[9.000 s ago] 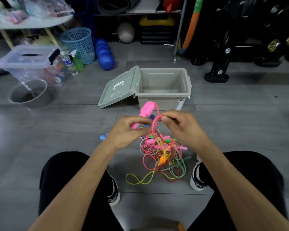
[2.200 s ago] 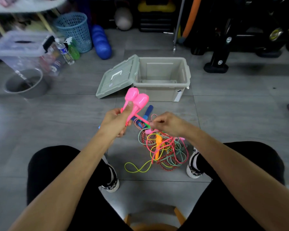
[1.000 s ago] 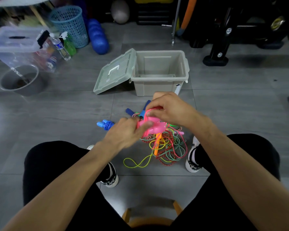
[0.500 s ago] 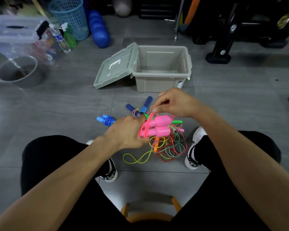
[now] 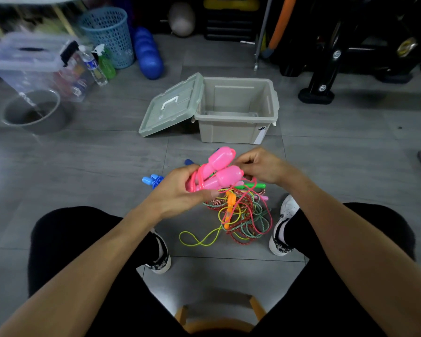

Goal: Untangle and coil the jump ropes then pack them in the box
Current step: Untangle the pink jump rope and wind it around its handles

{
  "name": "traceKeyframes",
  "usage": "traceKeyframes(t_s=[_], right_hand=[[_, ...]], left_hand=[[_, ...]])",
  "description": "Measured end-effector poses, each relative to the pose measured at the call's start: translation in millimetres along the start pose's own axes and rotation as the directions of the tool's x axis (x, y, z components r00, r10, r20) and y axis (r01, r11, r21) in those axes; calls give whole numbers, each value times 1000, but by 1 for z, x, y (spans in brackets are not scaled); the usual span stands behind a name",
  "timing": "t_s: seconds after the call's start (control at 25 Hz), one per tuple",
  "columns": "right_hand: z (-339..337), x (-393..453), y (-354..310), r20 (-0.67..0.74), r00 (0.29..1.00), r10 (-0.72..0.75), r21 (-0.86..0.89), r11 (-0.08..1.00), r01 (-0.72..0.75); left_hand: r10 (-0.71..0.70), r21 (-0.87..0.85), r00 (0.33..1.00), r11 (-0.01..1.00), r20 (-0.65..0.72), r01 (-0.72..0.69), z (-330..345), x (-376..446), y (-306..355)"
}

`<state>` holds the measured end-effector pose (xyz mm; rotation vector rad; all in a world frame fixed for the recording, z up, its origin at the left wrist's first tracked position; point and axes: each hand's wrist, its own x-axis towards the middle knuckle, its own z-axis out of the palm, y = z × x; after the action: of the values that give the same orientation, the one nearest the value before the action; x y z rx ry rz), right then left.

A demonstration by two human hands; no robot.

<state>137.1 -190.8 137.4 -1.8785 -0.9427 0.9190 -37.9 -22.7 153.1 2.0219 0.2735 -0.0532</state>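
left hand [image 5: 180, 190]: curled round narrow ends of two pink handles [image 5: 220, 172] plus a few turns of pink cord [image 5: 194, 182]; held above floor, over left edge of rope tangle.
right hand [image 5: 261, 166]: fingers bent, fingertips against bulb ends of pink handles from the right; pinching cord or only touching, cannot tell.
pink handles: side by side, bulbs pointing up-right toward box, sitting between both hands; pink cord trailing down from them into tangle.
rope tangle [image 5: 241, 215]: on floor [image 5: 107, 166] between two shoes, directly below and slightly right of hands; red-white, green, yellow, pink cords mixed.
orange handle [image 5: 229, 205]: in tangle, just below pink handles.
green handle [image 5: 254, 185]: lying across top of tangle, under right hand.
yellow loop [image 5: 199, 239]: spilling out of tangle toward left shoe.
blue handles [image 5: 151, 180]: on floor just left of left hand; another dark blue end [image 5: 188, 162] peeking above left hand.
box [image 5: 236, 110]: open, beyond hands on floor, well apart from tangle; no rope seen inside.
lid [image 5: 171, 105]: leaning against box left side, handle up.
left side background: clear bin [image 5: 32, 62], metal bowl [image 5: 33, 113], blue basket [image 5: 106, 32].
stool [image 5: 216, 319]: wooden, bottom edge, between knees.
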Motion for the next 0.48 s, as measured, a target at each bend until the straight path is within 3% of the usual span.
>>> traceKeyframes(t_s=[0.2,0.36,0.48], right_hand=[[12,-6,-6,-66,998,-3,2,1000,3],[19,-11,-10,-46,997,55,-98,993,-60],[36,-16,-14,78,996,37,-381,925,-4]], left_hand=[[-144,-393,989,909,19,140,0,1,2],[-280,-420,956,880,-83,221,-5,6,5],[-300,-317,936,919,-182,233,-8,10,1]])
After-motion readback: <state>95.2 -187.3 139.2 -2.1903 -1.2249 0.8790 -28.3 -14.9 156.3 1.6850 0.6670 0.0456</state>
